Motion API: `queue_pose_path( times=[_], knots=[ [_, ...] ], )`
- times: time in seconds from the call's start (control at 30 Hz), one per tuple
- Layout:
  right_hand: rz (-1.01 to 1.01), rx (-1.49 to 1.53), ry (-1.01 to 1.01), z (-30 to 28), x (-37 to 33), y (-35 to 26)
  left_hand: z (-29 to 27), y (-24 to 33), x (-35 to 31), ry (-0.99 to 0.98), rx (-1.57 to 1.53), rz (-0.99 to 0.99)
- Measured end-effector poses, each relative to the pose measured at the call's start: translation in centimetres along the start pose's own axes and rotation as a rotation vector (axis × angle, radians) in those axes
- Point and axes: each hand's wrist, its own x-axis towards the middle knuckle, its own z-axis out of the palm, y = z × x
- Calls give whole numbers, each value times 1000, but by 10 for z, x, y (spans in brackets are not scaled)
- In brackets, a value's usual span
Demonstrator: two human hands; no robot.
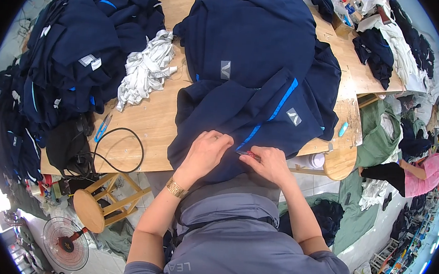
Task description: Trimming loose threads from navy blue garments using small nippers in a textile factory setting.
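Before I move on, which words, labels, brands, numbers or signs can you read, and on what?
Pale lettering on the grey shirt: I won't copy wording out.
Grey patch on the blue-striped garment: a white angular emblem, no readable words.
Second patch, farther back on dark cloth: similar emblem.
White tags on the left garment pile: too small to read.

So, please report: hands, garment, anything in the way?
Right hand holds small red tool; left hand on navy garment. Garment lies rumpled, blue stripe showing. Black cable left, apart from both hands.
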Motion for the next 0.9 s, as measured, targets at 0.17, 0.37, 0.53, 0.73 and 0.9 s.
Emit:
queue_pose_path(
  times=[0.17,0.37,0.53,0.73,0.9],
  knots=[
    [10,-15,-4,0,2,1,0,0,3,8,-3,-3],
    [-18,-15,-40,3,4,-3,1,-1,1,1,-1,-5],
    [119,225,100,5,2,7,-10,6,3,130,-129,-155],
    [203,314,320,32,9,-1,-24,2,5,386,222,-277],
    [94,16,338,61,18,5,-26,-11,-3,209,508,-426]
  ],
)
